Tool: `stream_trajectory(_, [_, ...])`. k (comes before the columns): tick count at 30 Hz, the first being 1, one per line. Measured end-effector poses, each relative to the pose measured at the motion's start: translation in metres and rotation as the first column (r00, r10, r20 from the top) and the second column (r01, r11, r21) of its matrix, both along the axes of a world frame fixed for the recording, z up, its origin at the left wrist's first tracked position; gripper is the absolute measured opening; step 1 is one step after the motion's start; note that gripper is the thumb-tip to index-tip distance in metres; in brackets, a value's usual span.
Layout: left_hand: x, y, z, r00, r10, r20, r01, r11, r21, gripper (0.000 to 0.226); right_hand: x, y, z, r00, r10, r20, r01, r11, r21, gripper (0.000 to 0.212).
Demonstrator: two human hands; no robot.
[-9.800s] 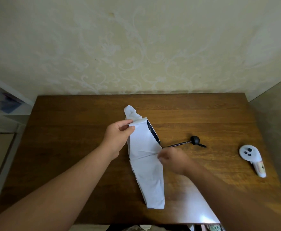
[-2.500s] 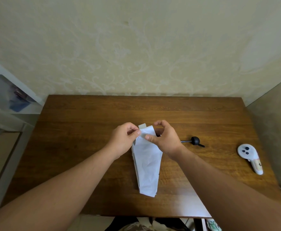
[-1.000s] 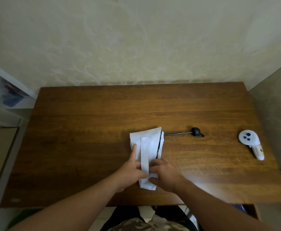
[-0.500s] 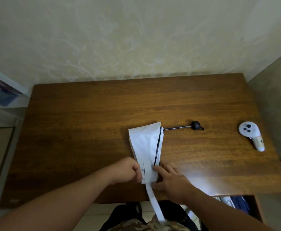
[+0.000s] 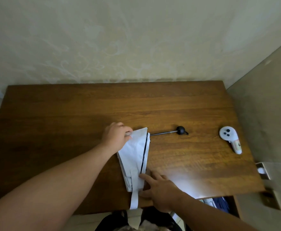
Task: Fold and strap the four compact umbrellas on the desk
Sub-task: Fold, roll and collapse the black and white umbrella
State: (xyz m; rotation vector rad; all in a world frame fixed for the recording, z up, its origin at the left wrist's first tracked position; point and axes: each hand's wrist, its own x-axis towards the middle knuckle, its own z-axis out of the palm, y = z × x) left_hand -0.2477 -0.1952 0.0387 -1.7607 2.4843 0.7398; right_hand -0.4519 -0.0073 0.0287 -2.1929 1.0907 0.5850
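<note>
One white compact umbrella (image 5: 134,152) lies folded flat near the front of the wooden desk (image 5: 69,124), its canopy widening toward the far end. A thin metal shaft runs right from it to a black round handle (image 5: 181,130). The white strap (image 5: 134,195) trails off the canopy's near end over the desk edge. My left hand (image 5: 116,137) pinches the far left corner of the canopy. With straight fingers, my right hand (image 5: 159,187) presses the near, narrow end flat. No other umbrella is in view.
A white game controller (image 5: 230,137) lies at the right side of the desk. Patterned walls stand behind and to the right. Shelves with small items show below the desk's right front corner.
My left hand moved from the near end of the umbrella up to its far left corner. My right hand stayed pressing the near end, and the strap still hangs over the edge.
</note>
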Motion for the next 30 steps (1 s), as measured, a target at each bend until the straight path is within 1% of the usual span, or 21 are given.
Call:
stream_trajectory(3, [-0.001, 0.004, -0.007, 0.999, 0.037, -0.008, -0.036, 0.996, 0.082, 0.035, 0.002, -0.012, 0.008, 0.999, -0.037, 0.019, 0.035, 0.996, 0.082, 0.056])
stream_trajectory(5, [-0.001, 0.008, -0.008, 0.999, 0.05, -0.006, -0.049, 0.995, 0.092, 0.041, 0.002, -0.031, 0.014, 0.989, -0.127, 0.081, 0.121, 0.99, 0.075, 0.046])
stream_trajectory(7, [-0.002, 0.012, -0.011, 0.998, 0.058, -0.006, -0.057, 0.994, 0.09, 0.042, 0.003, -0.06, 0.022, 0.957, -0.262, 0.121, 0.264, 0.964, -0.002, 0.033])
stream_trajectory(9, [-0.001, 0.016, -0.013, 0.998, 0.056, -0.008, -0.055, 0.996, 0.074, 0.041, 0.003, -0.09, 0.021, 0.912, -0.37, 0.179, 0.395, 0.909, -0.13, 0.028])
stream_trajectory(11, [-0.003, 0.019, -0.015, 0.998, 0.064, -0.007, -0.063, 0.997, 0.054, 0.04, 0.002, -0.12, 0.016, 0.856, -0.445, 0.263, 0.504, 0.83, -0.24, 0.028])
stream_trajectory(12, [-0.005, 0.02, -0.016, 0.997, 0.073, -0.002, -0.073, 0.996, 0.05, 0.04, 0.002, -0.133, 0.014, 0.838, -0.468, 0.281, 0.537, 0.801, -0.265, 0.033])
stream_trajectory(13, [-0.006, 0.021, -0.017, 0.997, 0.081, 0.004, -0.081, 0.996, 0.043, 0.04, 0.003, -0.144, 0.012, 0.838, -0.481, 0.259, 0.541, 0.794, -0.276, 0.037])
stream_trajectory(14, [-0.008, 0.021, -0.017, 0.996, 0.086, 0.013, -0.087, 0.995, 0.039, 0.04, 0.005, -0.154, 0.01, 0.85, -0.485, 0.203, 0.525, 0.808, -0.268, 0.041])
stream_trajectory(16, [-0.009, 0.021, -0.018, 0.996, 0.089, 0.029, -0.091, 0.995, 0.041, 0.041, 0.009, -0.169, 0.005, 0.869, -0.487, 0.093, 0.495, 0.844, -0.206, 0.045])
stream_trajectory(18, [-0.008, 0.02, -0.021, 0.996, 0.076, 0.044, -0.078, 0.996, 0.039, 0.046, 0.013, -0.178, -0.001, 0.855, -0.516, 0.048, 0.518, 0.847, -0.12, 0.048])
stream_trajectory(20, [-0.006, 0.021, -0.022, 0.994, 0.066, 0.088, -0.067, 0.998, 0.005, 0.055, 0.016, -0.182, -0.005, 0.858, -0.513, 0.018, 0.512, 0.856, -0.072, 0.047])
stream_trajectory(22, [-0.003, 0.024, -0.023, 0.987, 0.061, 0.148, -0.061, 0.998, -0.004, 0.068, 0.015, -0.183, -0.008, 0.877, -0.481, 0.001, 0.48, 0.876, -0.052, 0.046])
stream_trajectory(25, [0.006, 0.029, -0.03, 0.978, 0.039, 0.205, -0.067, 0.989, 0.131, 0.09, 0.012, -0.18, -0.01, 0.91, -0.414, 0.003, 0.414, 0.908, -0.059, 0.042])
stream_trajectory(27, [0.01, 0.033, -0.034, 0.977, 0.04, 0.207, -0.08, 0.979, 0.189, 0.09, 0.014, -0.175, -0.011, 0.928, -0.372, 0.007, 0.371, 0.926, -0.073, 0.041])
stream_trajectory(30, [0.008, 0.034, -0.035, 0.979, 0.036, 0.201, -0.076, 0.977, 0.197, 0.082, 0.03, -0.169, -0.01, 0.947, -0.319, 0.026, 0.32, 0.943, -0.093, 0.043])
